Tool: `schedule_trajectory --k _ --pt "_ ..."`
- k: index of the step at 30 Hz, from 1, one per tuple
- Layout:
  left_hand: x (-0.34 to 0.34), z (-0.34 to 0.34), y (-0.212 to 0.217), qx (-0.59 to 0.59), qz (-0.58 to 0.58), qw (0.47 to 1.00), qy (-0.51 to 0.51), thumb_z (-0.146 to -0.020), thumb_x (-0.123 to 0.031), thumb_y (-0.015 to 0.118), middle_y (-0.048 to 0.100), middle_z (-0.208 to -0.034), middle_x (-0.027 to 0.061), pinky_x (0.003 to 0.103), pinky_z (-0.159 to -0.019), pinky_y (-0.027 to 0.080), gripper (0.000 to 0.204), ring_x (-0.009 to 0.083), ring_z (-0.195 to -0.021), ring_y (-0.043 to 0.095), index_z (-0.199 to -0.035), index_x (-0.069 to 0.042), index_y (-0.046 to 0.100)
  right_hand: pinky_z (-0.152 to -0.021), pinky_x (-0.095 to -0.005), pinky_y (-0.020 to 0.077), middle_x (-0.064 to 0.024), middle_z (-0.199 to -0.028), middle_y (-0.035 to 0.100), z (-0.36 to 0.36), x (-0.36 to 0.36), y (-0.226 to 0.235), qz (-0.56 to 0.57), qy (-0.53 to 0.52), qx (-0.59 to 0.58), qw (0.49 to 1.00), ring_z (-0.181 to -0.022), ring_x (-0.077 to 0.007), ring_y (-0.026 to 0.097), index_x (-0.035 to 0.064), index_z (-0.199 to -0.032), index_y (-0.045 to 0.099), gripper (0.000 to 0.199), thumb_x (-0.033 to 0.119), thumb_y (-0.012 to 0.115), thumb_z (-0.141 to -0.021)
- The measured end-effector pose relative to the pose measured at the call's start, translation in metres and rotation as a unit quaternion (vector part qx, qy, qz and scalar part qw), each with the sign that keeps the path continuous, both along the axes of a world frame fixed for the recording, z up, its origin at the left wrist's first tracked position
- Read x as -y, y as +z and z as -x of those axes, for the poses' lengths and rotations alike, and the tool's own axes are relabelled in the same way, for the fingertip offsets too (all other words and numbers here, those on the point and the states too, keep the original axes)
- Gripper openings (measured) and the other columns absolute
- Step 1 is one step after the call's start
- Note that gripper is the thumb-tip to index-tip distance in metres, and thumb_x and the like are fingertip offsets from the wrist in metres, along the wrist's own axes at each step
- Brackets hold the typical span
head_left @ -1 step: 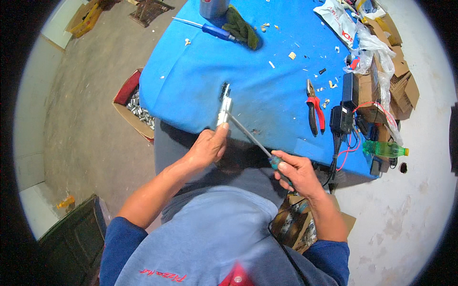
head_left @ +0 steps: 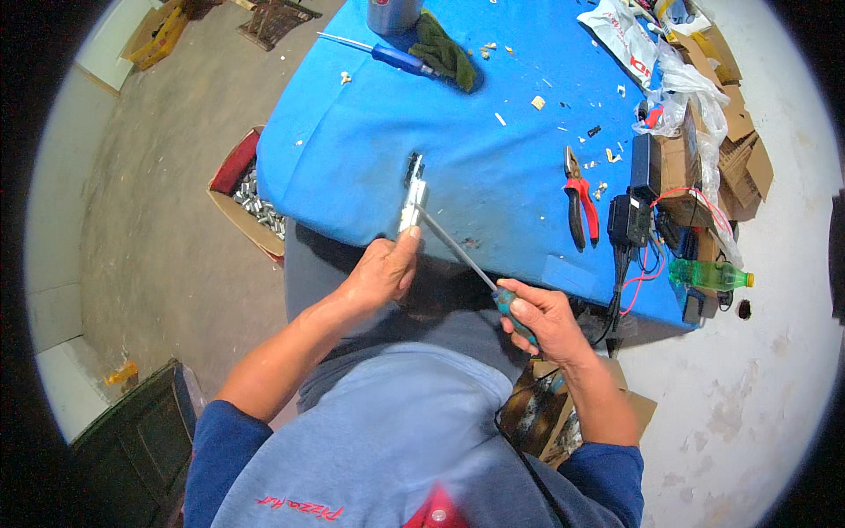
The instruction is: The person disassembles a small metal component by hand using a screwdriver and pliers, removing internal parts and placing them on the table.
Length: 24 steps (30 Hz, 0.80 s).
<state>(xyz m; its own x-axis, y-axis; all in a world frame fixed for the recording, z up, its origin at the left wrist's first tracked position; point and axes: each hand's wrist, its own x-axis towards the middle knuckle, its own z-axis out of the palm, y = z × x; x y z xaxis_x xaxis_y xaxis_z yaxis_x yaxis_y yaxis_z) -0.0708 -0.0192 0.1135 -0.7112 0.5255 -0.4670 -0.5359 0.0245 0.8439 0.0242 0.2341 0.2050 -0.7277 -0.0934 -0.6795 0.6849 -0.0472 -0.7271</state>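
My left hand [head_left: 378, 275] grips the lower end of a narrow white-and-silver part with a dark far end [head_left: 413, 202], held at the near edge of the blue-covered table [head_left: 352, 198]. Its exact kind cannot be made out. In my right hand [head_left: 553, 324] is a screwdriver [head_left: 459, 251], fingers wrapped round its teal handle. The long metal shaft slants up to the left, and its tip meets the right side of the white part, just above my left thumb. My left fingers hide the part's lower end.
Red-and-black pliers [head_left: 579, 198] lie to the right, near black power adapters [head_left: 628, 220] with cables and a green bottle [head_left: 711, 275]. At the far side are a blue-handled screwdriver [head_left: 400, 59] and a dark green glove [head_left: 443, 51]. A box [head_left: 249, 231] of metal pieces stands left.
My right hand and the screwdriver handle have shifted very slightly to the left. The left hand and the white part look unmoved.
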Motion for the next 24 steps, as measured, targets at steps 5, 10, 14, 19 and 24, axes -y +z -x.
schedule_trajectory --k 5,10,14,19,24 --pt "0.000 0.000 0.002 0.011 0.001 1.000 0.012 -0.100 -0.058 0.039 0.035 -0.047 -0.0012 0.029 -0.045 0.022 0.069 0.0124 -0.044 0.029 -0.048 -0.013 0.039 -0.048 -0.0194 0.0423 -0.0074 -0.090 0.066 -0.013 0.006 -0.010 -0.081 0.021 -0.059 0.995 -0.060 -0.0074 0.056 0.0035 -0.137 0.053 0.045 0.019 0.061 -0.095" --pt "-0.001 0.004 0.006 0.026 -0.003 1.000 0.003 -0.100 -0.060 0.036 0.038 -0.046 0.0013 0.031 -0.046 0.030 0.072 0.0141 -0.044 0.034 -0.047 -0.011 0.040 -0.064 -0.0254 0.0530 -0.0123 -0.105 0.067 -0.015 -0.005 0.004 -0.047 0.038 -0.128 0.990 -0.080 -0.0123 0.064 0.0026 -0.138 0.051 0.053 0.019 0.067 -0.090" --pt "-0.002 0.005 0.000 0.013 0.021 1.000 -0.010 -0.099 -0.061 0.035 0.039 -0.046 0.0023 0.031 -0.046 0.032 0.073 0.0145 -0.044 0.037 -0.047 -0.010 0.041 -0.074 -0.0293 0.0553 -0.0166 -0.110 0.065 -0.020 -0.015 -0.012 0.080 -0.023 -0.105 0.991 -0.085 -0.0177 0.066 0.0011 -0.140 0.048 0.054 0.017 0.065 -0.090" --pt "-0.007 -0.001 0.003 0.027 0.014 0.999 0.018 -0.100 -0.058 0.038 0.036 -0.046 0.0002 0.030 -0.045 0.026 0.069 0.0129 -0.043 0.032 -0.048 -0.013 0.039 -0.067 -0.0313 0.0546 -0.0165 -0.105 0.068 -0.020 0.000 -0.011 -0.182 0.093 -0.256 0.945 -0.078 -0.0167 0.066 0.0035 -0.138 0.051 0.048 0.013 0.063 -0.092" --pt "-0.006 0.003 0.004 0.035 0.016 0.999 0.017 -0.100 -0.058 0.039 0.034 -0.046 -0.0006 0.030 -0.044 0.025 0.069 0.0126 -0.043 0.030 -0.048 -0.013 0.038 -0.057 -0.0374 0.0537 -0.0143 -0.091 0.065 -0.022 0.021 -0.008 -0.462 0.181 -0.404 0.768 -0.069 -0.0284 0.066 0.0114 -0.133 0.057 0.051 0.010 0.069 -0.084"
